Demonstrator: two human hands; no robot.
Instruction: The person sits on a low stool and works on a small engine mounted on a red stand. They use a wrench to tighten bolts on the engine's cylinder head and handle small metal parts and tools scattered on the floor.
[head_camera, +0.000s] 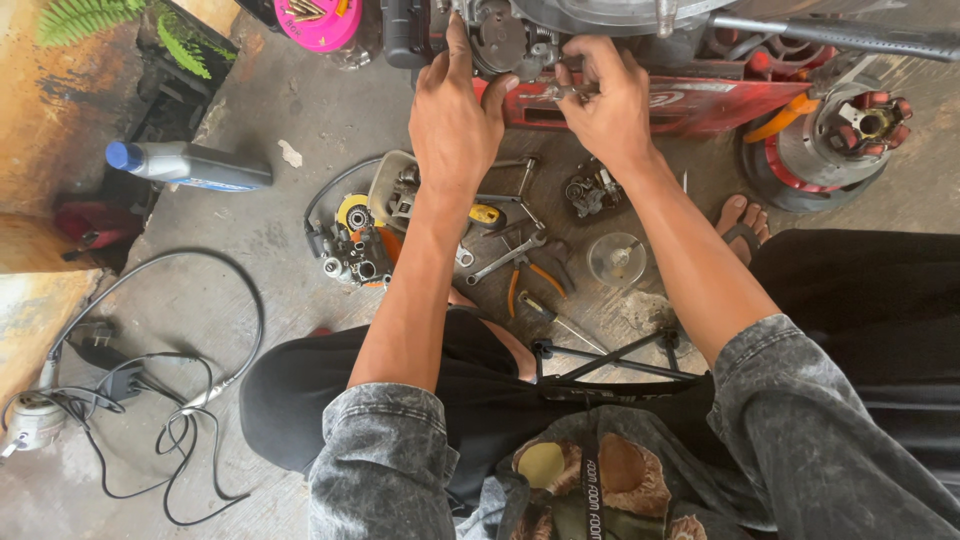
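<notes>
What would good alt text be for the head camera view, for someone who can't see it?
Seen from above, a person's left hand and right hand work on a small engine at the top of the frame. Wrenches, pliers and parts lie on the concrete floor below, a grey bottle to the left.

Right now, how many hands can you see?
2. The left hand presses on the engine part up top; the right hand grips a small metal piece beside it.
</notes>
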